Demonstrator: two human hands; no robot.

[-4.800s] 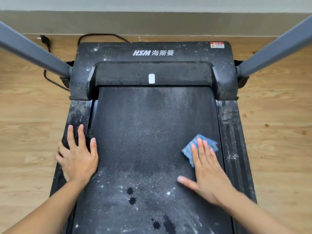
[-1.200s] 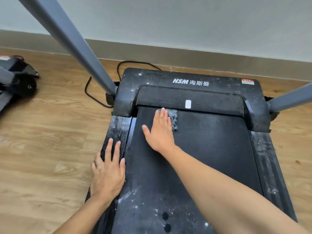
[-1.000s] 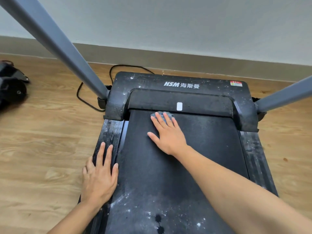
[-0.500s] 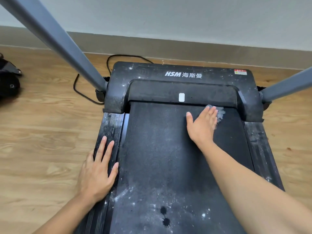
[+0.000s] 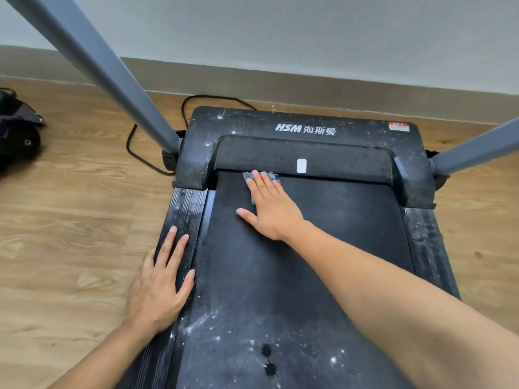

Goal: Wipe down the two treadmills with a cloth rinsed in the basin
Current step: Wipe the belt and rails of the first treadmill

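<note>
A black treadmill (image 5: 323, 130) lies on the wooden floor, its belt (image 5: 323, 234) running toward me. My right hand (image 5: 271, 207) presses flat, fingers straight, on a grey-blue cloth (image 5: 248, 175) at the belt's far left end, right under the motor cover. Only the cloth's edges show past my fingers. My left hand (image 5: 160, 284) rests flat on the left side rail (image 5: 185, 211). White dust and dark spots (image 5: 268, 360) mark the near part of the belt. The edge of a second black machine (image 5: 16, 133) shows at far left.
Two grey uprights rise from the treadmill's front corners, the left upright (image 5: 106, 71) and the right upright (image 5: 477, 150). A black power cord (image 5: 146, 161) loops on the floor beside the left one. A wall with a skirting board (image 5: 309, 85) stands just behind.
My right hand has slid the cloth leftward along the belt's far end, from the right side to the left. My left hand has stayed on the side rail.
</note>
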